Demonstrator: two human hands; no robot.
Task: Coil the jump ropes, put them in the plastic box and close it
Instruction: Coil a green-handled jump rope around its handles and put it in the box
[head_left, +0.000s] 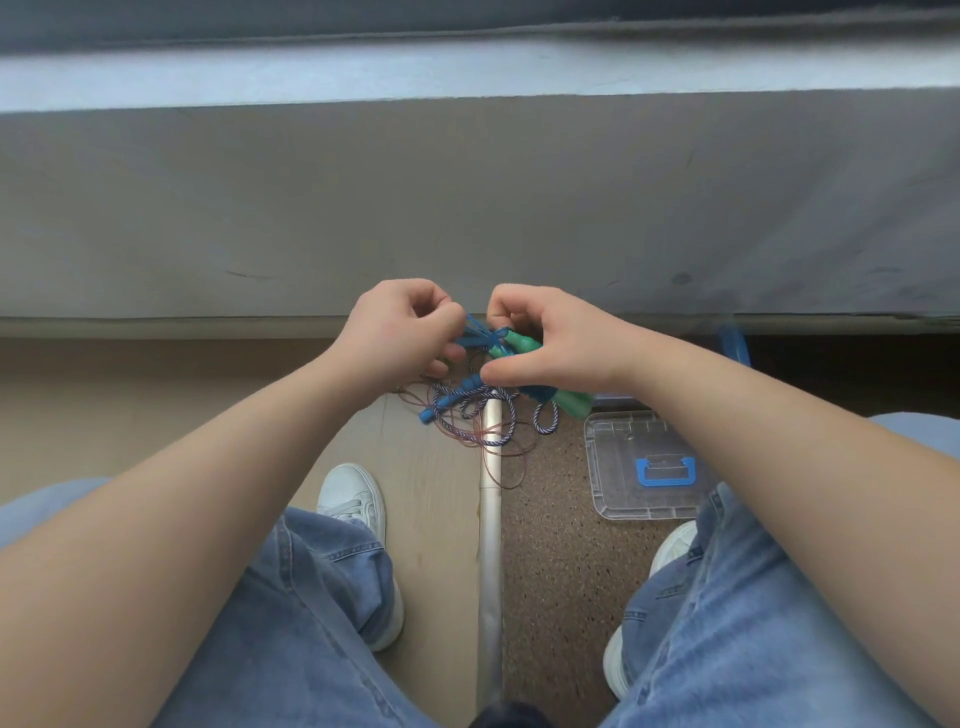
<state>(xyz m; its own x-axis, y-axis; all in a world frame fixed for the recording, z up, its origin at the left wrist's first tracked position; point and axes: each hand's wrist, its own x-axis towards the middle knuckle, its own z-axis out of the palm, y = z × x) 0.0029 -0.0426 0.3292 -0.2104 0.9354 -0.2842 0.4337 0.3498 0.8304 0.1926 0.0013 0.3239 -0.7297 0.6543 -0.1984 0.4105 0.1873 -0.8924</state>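
Gripped green handles in R hand, pinched blue cord in L hand, beyond-left of clear lid; prob. needed tight even wraps, no snagging loose ropes beside lid.

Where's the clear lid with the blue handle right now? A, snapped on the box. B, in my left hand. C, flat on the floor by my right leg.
C: the clear lid lies flat on the floor beside the right leg; the left hand pinches blue rope, the right hand grips green handles.
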